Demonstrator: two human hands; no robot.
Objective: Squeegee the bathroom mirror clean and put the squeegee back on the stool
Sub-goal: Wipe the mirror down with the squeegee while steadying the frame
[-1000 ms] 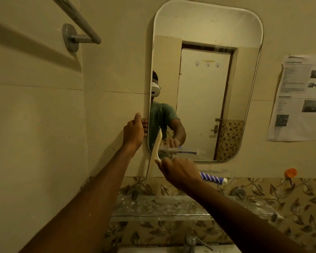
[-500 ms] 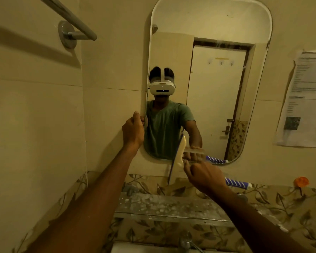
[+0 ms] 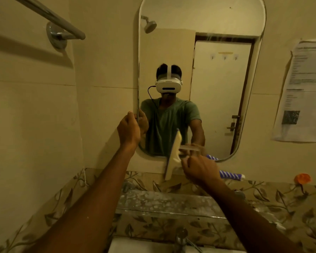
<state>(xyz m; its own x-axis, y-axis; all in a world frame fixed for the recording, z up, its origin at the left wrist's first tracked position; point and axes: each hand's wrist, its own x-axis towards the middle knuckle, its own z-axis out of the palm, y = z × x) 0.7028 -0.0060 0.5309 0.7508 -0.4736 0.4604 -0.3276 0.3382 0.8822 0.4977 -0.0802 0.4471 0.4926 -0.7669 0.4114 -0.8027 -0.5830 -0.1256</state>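
The squeegee (image 3: 173, 155) stands nearly upright at lower centre of the frame, its blade across the bottom edge of the mirror (image 3: 217, 24). Your right hand (image 3: 199, 169) is closed around its striped handle, just right of the blade. Your left hand (image 3: 129, 131) pinches the mirror's left edge, steadying it. Keep the blade flat on the glass with even pressure and overlap each pass. A wet shelf (image 3: 164, 202) sits below. No stool is in view.
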